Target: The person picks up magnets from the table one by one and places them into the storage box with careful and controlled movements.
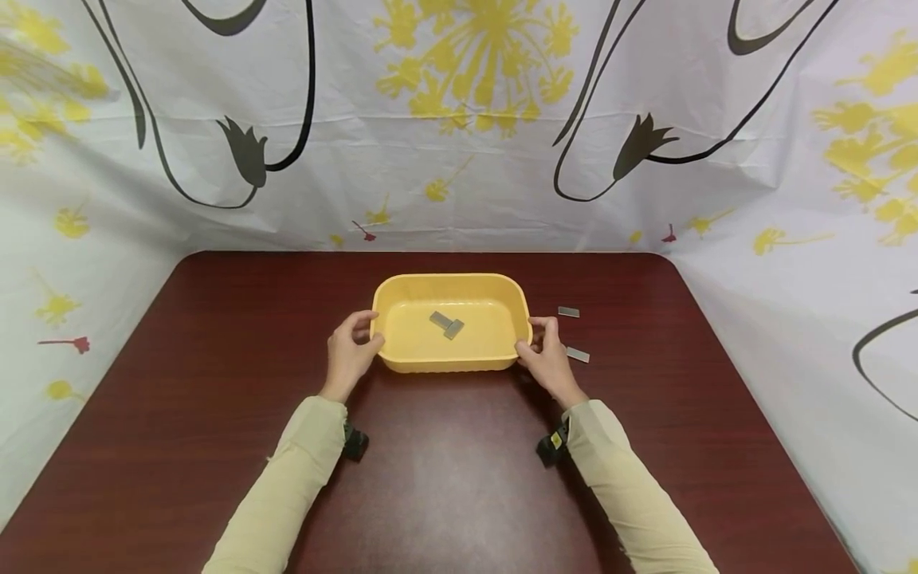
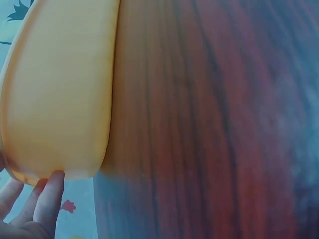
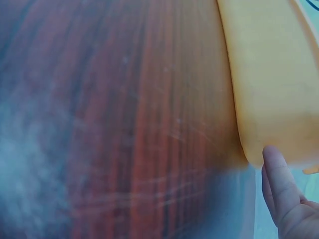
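White cloth [image 1: 495, 191] printed with yellow and dark flowers closes in the back and sides, and in front of it we have the dark red-brown table [image 1: 445, 470], a little glossy; up toward its far edge, about the middle, there's the yellow tray [image 1: 450, 364], and both hands are on it! The left hand [image 1: 350, 357] pinches the left short end, thumb at the rim, fingers round the outside; the right hand [image 1: 551, 359] mirrors it opposite. Whether the base touches the table, I can't tell. Looks like thin plastic, so I'd call it light, fairly stiff, smooth enough to slip, hardly fragile, and those rounded ends seem the right place to hold. Inside, two small grey plates [image 1: 441, 320] lie touching, loose by the look of it, so a tilt could slide them. Mind the right side: a far grey strip [image 1: 569, 312] lies near the hand, a near grey strip [image 1: 578, 355] just beside it; there's more room leftward and toward the near side
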`<action>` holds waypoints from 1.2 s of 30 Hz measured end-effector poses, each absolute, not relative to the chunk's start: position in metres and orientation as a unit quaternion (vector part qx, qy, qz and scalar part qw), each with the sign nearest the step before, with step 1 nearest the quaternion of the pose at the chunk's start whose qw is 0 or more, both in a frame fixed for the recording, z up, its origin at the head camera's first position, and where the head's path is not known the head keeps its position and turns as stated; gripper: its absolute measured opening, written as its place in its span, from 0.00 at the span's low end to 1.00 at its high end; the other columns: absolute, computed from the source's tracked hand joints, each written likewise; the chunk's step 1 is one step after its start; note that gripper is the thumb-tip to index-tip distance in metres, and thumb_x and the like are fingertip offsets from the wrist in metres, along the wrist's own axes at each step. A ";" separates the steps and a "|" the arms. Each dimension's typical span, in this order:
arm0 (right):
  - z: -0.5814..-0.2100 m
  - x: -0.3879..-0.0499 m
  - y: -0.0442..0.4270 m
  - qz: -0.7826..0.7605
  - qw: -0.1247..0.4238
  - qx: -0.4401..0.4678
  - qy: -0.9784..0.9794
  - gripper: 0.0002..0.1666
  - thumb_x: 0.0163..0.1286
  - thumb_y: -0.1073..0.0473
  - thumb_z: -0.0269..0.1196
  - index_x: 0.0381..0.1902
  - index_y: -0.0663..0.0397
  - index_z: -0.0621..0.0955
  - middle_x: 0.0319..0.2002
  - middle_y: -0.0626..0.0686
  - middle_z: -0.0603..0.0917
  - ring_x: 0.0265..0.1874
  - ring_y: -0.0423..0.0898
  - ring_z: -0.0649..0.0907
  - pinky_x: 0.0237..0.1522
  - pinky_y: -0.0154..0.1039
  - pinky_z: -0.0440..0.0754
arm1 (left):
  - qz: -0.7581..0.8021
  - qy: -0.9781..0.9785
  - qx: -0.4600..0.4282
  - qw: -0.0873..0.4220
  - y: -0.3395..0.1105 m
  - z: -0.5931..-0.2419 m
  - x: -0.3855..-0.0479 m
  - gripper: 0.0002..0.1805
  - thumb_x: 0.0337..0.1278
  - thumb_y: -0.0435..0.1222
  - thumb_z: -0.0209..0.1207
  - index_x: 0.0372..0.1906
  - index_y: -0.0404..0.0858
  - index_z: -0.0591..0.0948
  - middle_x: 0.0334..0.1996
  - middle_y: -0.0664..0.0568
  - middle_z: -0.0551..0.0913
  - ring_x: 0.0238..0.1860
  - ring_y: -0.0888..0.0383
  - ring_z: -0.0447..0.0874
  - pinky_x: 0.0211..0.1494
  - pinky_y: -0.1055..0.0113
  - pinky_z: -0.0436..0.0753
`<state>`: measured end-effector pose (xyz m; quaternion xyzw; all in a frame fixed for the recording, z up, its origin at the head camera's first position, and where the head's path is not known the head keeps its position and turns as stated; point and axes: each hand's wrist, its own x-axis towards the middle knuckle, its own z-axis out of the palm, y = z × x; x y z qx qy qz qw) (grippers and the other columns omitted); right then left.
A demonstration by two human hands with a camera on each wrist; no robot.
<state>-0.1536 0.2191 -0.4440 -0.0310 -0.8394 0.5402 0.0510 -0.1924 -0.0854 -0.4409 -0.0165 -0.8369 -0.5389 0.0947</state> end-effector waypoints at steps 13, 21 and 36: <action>-0.434 -0.148 0.225 0.554 -0.001 -0.012 -0.833 0.30 0.64 0.54 0.54 0.59 0.57 0.57 0.41 0.63 0.71 0.38 0.53 0.79 0.36 0.44 0.79 | -0.541 -0.837 0.004 0.086 -0.082 -0.437 -0.190 0.19 0.40 0.29 0.57 0.45 0.39 0.78 0.39 0.44 0.80 0.37 0.52 0.79 0.38 0.62 0.76; -0.435 -0.146 0.232 0.578 -0.003 0.007 -0.816 0.29 0.64 0.54 0.54 0.58 0.61 0.60 0.43 0.66 0.73 0.41 0.59 0.78 0.37 0.46 0.78 | -0.545 -0.834 0.007 0.086 -0.083 -0.438 -0.191 0.19 0.40 0.29 0.57 0.45 0.39 0.78 0.39 0.45 0.80 0.37 0.53 0.79 0.38 0.62 0.77; -0.423 -0.128 0.240 0.545 0.064 0.015 -0.836 0.12 0.59 0.67 0.59 0.40 0.68 0.75 0.33 0.63 0.78 0.30 0.57 0.80 0.30 0.46 0.79 | -0.548 -0.832 0.009 0.086 -0.082 -0.438 -0.191 0.20 0.39 0.29 0.57 0.45 0.38 0.78 0.39 0.45 0.80 0.38 0.52 0.79 0.39 0.62 0.77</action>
